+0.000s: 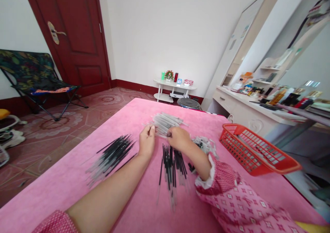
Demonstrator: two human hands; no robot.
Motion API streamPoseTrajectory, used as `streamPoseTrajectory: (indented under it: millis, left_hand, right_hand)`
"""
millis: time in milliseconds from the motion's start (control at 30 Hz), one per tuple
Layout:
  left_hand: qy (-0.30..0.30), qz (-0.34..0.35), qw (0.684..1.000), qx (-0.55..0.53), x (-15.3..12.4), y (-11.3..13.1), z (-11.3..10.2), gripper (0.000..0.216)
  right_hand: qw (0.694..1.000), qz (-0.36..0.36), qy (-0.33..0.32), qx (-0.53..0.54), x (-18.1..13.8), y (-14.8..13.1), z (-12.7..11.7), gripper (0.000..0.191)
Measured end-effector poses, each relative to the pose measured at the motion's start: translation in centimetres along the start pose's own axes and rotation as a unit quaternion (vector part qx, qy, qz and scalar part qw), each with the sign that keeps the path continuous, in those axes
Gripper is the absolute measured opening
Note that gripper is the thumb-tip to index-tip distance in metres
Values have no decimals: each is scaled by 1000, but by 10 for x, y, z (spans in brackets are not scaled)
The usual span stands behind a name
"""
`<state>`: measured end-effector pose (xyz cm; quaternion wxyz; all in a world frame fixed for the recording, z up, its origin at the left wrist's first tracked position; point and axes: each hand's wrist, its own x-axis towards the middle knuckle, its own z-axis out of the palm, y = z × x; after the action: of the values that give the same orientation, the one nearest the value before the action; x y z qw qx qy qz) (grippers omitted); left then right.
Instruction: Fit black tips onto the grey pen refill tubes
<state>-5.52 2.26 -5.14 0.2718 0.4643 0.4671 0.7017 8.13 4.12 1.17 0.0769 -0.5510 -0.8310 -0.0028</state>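
My left hand (147, 139) is closed, thumb and fingertips together at the left edge of a pile of thin, clear-grey tubes (167, 121). Anything in its pinch is too small to make out. At the near right edge of that pile, my right hand (178, 137) is also closed, its fingers curled down; a small dark spot shows at the fingertips. A bundle of thin sticks (117, 154), black and clear like pen refills, lies left of my left hand. More such black sticks (170, 164) lie fanned out below my right hand. Small clear and black pieces (206, 145) are heaped beside my right forearm.
Everything lies on a pink-covered table (139, 205). A red plastic basket (254, 150) stands at its right edge with pale things inside. Beyond are a cluttered dressing table (257, 106), a low white stand (165, 85), a folding chair (38, 75) and a red door (74, 30).
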Motion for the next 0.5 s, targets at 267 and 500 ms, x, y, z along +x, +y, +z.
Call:
streamPoseTrajectory:
  millis: [267, 500]
  left_hand:
    - [-115, 159, 966, 167, -9, 11, 6, 21]
    - [-159, 150, 966, 140, -12, 14, 10, 16]
  right_hand:
    - [961, -6, 136, 240, -11, 22, -32, 10]
    - [892, -57, 173, 414, -13, 23, -20, 10]
